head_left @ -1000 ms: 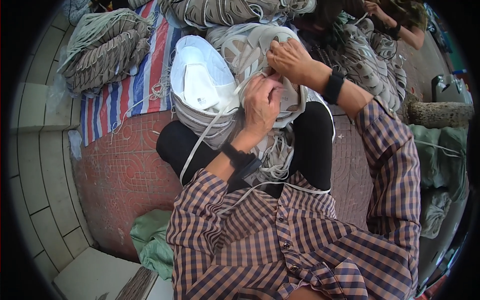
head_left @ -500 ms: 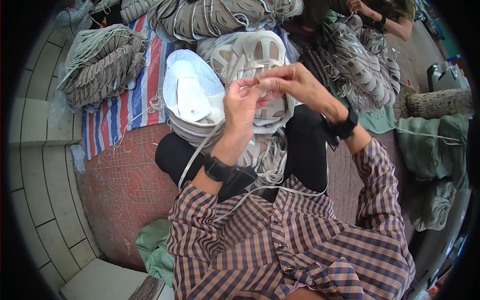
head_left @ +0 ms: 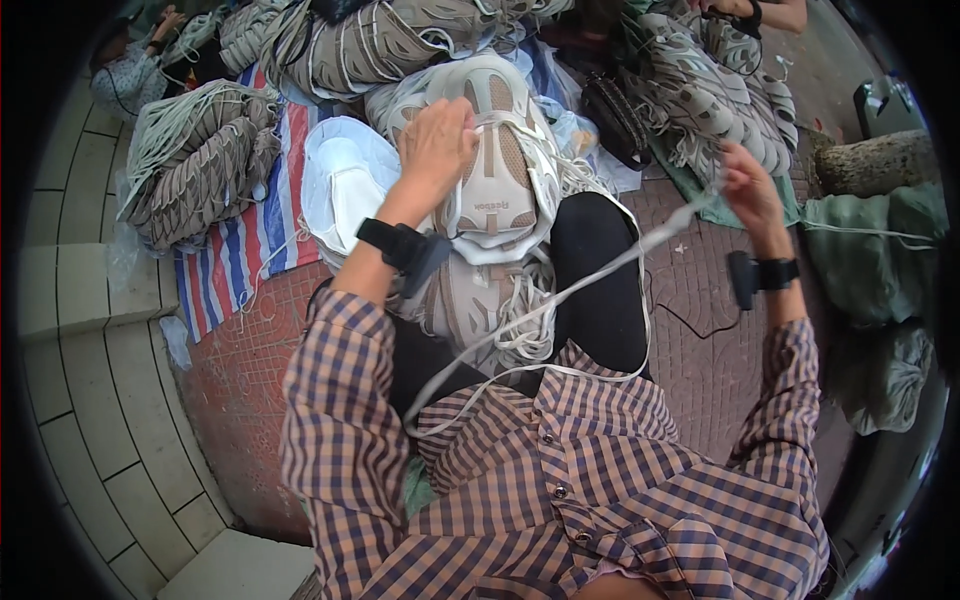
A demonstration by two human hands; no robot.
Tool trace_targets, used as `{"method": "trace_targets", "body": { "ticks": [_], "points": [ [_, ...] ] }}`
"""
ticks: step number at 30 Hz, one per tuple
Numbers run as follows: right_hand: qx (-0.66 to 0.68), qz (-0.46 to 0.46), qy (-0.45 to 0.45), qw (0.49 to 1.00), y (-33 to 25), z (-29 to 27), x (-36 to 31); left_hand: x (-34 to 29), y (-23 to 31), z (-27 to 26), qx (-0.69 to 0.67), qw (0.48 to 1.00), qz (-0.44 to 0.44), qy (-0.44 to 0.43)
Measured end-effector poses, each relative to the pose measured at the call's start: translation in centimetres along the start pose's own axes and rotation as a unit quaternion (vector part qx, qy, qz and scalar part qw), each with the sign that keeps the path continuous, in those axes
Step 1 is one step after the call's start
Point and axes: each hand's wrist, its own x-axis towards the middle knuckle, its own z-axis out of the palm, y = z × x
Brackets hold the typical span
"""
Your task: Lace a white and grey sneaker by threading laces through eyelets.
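A beige and brown shoe upper (head_left: 495, 190) lies on a stack of similar uppers between my knees. My left hand (head_left: 437, 145) is closed at its left side, fingers bunched by the white lacing; what they grip is hidden. Out to the right, in the air, my right hand (head_left: 752, 195) pinches a white shoelace (head_left: 590, 280). The lace runs slanting down to my lap, blurred near the hand, and bends back in a loose loop over my right thigh. More laces (head_left: 527, 325) hang bunched from the lower upper. A white-lined upper (head_left: 350, 185) sits open beside my left wrist.
Bundles of uppers (head_left: 205, 165) lie on a striped sheet (head_left: 235, 260) at the left. Others (head_left: 710, 95) are piled far right, near another person's arm (head_left: 780, 14). A dark bag (head_left: 614, 120) lies beyond my right knee. Green sacks (head_left: 870, 265) stand at the right, below a log (head_left: 880, 162).
My hands were together over the upper and have parted. The right swung out to the right, drawing the shoelace across; the left moved left and up onto the upper's side.
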Motion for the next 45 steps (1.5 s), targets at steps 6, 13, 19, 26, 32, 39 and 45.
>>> {"method": "trace_targets", "body": {
  "ticks": [6, 13, 19, 26, 32, 39, 45],
  "points": [
    [-0.018, -0.200, 0.324, 0.924, -15.8, -33.8, -15.4, -1.8, -10.8, -9.5, -0.535, 0.747, -0.336, -0.210],
    [-0.062, -0.281, 0.406, 0.868, -14.2, -37.3, -18.4, -18.0, -24.4, -29.6, -0.613, 0.639, -0.335, 0.321],
    [-0.091, -0.289, 0.421, 0.855, -5.8, -27.2, -11.2, -34.4, -26.1, -52.1, -0.043, 0.957, -0.258, 0.122],
    [-0.396, -0.158, 0.098, 0.899, 3.7, 5.3, 1.2, -48.4, -22.5, -63.2, -0.139, 0.784, -0.487, 0.359],
    [-0.524, -0.160, -0.091, 0.832, 7.7, 16.7, 6.1, -39.6, -23.1, -42.7, -0.331, 0.739, -0.487, 0.327],
    [-0.590, -0.194, -0.063, 0.781, 8.9, 18.3, 7.7, -15.7, -7.0, -17.1, -0.333, 0.801, -0.484, 0.113],
    [-0.786, -0.456, -0.160, 0.386, 8.8, 20.0, 8.1, -6.8, -1.3, -6.5, -0.335, 0.903, -0.266, -0.035]
  ]
}}
